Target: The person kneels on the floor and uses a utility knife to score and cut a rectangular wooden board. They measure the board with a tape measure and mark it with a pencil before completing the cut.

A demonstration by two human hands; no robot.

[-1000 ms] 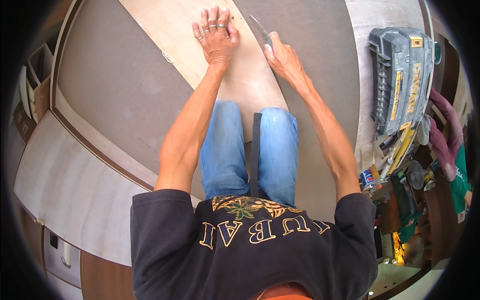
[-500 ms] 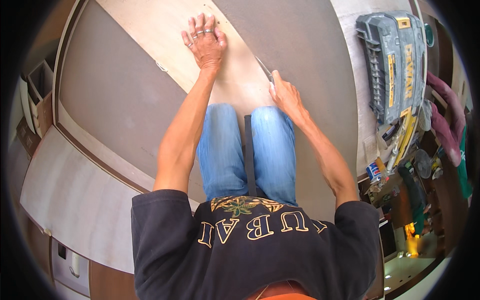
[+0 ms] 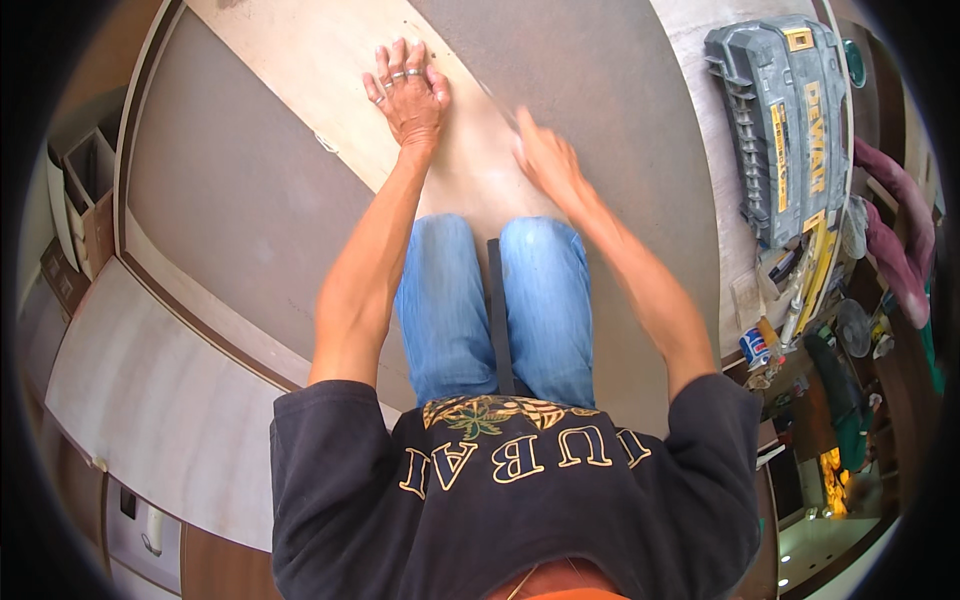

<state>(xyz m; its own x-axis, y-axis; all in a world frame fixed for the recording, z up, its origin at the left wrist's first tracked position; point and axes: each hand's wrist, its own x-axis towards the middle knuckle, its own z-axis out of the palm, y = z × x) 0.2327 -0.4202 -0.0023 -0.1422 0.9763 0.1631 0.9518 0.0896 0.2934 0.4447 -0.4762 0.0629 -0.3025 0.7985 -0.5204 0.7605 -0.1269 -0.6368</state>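
A long pale wooden board (image 3: 470,150) lies aslant on a large grey-brown panel (image 3: 610,130), and I kneel at its near end. My left hand (image 3: 409,108), with rings on its fingers, is pressed flat on the board with the fingers spread. Closed and slightly smeared by motion, my right hand (image 3: 547,155) is at the board's right edge. It grips a thin-bladed tool (image 3: 496,100) whose blade runs along that edge. The handle is hidden in my fist, so I cannot make out the exact kind.
To the right stands a grey tool case (image 3: 785,130) with yellow latches. Near it are a yellow level-like bar (image 3: 815,265) and a blue-and-white can (image 3: 754,347). Someone's maroon-clad limb (image 3: 895,240) shows at the far right. A pale curved panel (image 3: 160,400) is at left.
My right hand has slid away from me and to the left along the board's edge with the tool. My left hand stays on the board; the view has shifted slightly.
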